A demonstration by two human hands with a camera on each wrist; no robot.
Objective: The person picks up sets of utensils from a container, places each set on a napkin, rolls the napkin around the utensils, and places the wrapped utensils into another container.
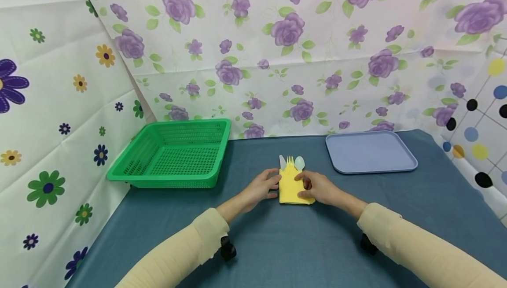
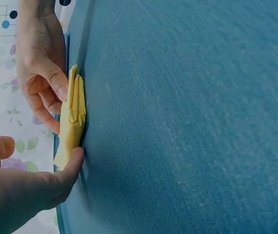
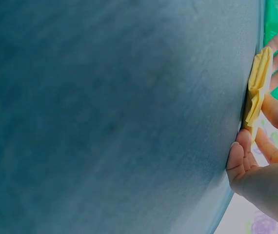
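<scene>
A folded yellow napkin (image 1: 291, 186) lies on the blue-covered table. From its far edge stick out a pale knife (image 1: 282, 162), a yellow fork (image 1: 290, 160) and a pale spoon (image 1: 299, 163), side by side. My left hand (image 1: 261, 189) is at the napkin's left side, fingers extended and touching its edge. On the opposite side my right hand (image 1: 318, 187) has its thumb and curled fingers on the napkin's right part, pinching it. Both wrist views show the napkin edge-on, as a thick layered fold (image 2: 75, 109); the cutlery is mostly hidden there.
A green perforated basket (image 1: 168, 178) stands at the back left of the table (image 1: 261, 248). At the back right lies a blue-grey tray (image 1: 372, 151). Flowered curtains (image 1: 253, 59) hang behind and to the left; a dotted sheet (image 1: 475, 134) is on the right.
</scene>
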